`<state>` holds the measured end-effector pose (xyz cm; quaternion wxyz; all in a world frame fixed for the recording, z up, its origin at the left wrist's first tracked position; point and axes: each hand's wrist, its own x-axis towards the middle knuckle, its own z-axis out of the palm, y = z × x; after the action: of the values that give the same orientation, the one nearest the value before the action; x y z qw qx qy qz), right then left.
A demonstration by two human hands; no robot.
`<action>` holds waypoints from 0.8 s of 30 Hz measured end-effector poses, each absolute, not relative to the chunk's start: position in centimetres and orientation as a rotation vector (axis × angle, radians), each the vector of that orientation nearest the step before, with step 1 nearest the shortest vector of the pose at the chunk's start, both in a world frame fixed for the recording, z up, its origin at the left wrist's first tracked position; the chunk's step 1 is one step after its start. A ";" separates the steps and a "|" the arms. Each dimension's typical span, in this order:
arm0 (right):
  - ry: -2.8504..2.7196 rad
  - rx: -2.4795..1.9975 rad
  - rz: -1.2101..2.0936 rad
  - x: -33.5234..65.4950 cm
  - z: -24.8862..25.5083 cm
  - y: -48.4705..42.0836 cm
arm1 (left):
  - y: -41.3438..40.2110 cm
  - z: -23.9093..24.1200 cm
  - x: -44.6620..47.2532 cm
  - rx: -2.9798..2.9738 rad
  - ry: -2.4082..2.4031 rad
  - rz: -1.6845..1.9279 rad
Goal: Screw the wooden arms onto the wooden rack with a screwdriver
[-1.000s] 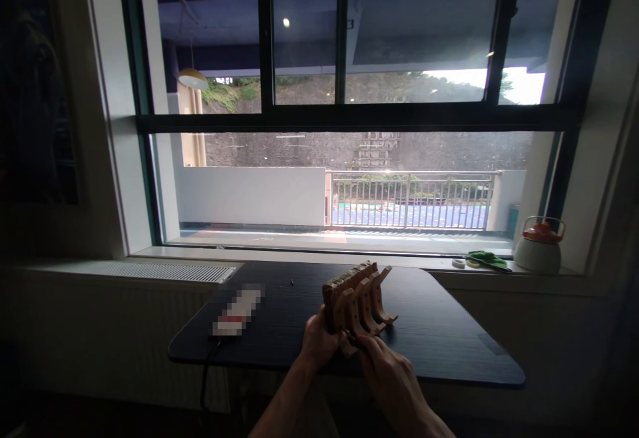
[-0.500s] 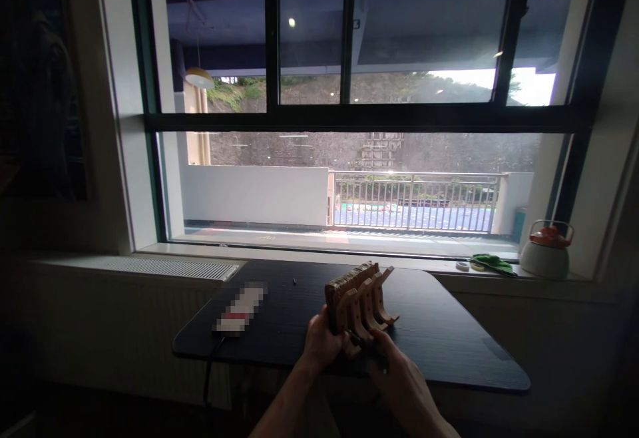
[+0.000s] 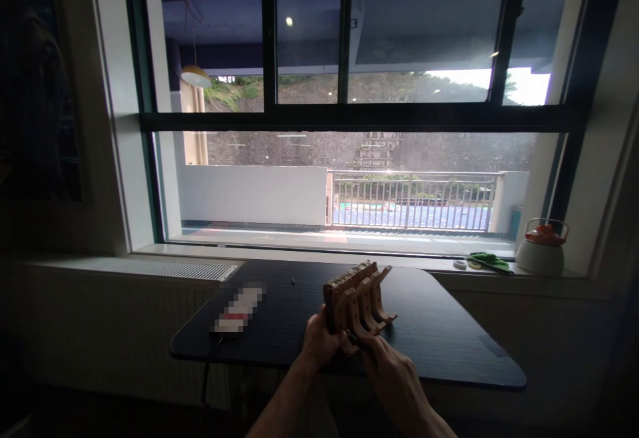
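Note:
A wooden hook rack [image 3: 367,301] stands tilted over the near part of the dark table. It has a rough, bark-like back edge and several curved wooden hooks with small dark holes. My left hand [image 3: 322,341] is closed around its lower left end. In my closed right hand [image 3: 392,365] is a slim dark tool [image 3: 355,340], whose kind I cannot make out. Its tip points at the base of the nearest hook; whether it touches is hidden in shadow.
On the black table [image 3: 279,331] lies a blurred-out pale item [image 3: 239,311] with a dark cable, and a tiny dark piece [image 3: 293,281] farther back. A kettle [image 3: 542,251], a green cloth [image 3: 489,262] and small rolls stand on the windowsill. A radiator [image 3: 150,268] is at left.
My right hand has turned, its fingers now curled higher over the slim dark tool. My left hand and the rack stay nearly as they were; the view has shifted slightly.

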<state>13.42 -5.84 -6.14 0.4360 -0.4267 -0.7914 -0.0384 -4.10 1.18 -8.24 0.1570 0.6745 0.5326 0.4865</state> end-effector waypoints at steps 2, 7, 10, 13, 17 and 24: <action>-1.785 -1.150 0.214 13.2 -6.8 -5.5 | 1.2 -8.3 -4.1 1.932 1.523 1.382; -1.497 -1.188 0.603 12.9 -7.8 -4.4 | 1.6 -8.8 -4.1 1.889 1.538 1.395; -1.615 -1.229 0.517 13.6 -7.7 -4.5 | 1.8 -9.0 -4.1 1.894 1.538 1.406; -1.822 -1.293 0.204 14.3 -6.9 -5.4 | 1.8 -9.1 -4.1 1.923 1.540 1.411; -2.102 -1.148 -0.212 14.0 -5.6 -6.7 | 1.6 -8.9 -4.1 1.952 1.514 1.441; -2.123 -1.097 -0.243 13.3 -5.5 -6.5 | 0.9 -7.7 -4.0 1.945 1.523 1.374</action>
<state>13.30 -6.55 -5.50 0.3614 -0.4260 -0.8240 -0.0945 -4.04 0.94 -7.72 0.1567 0.6794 0.5323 0.4802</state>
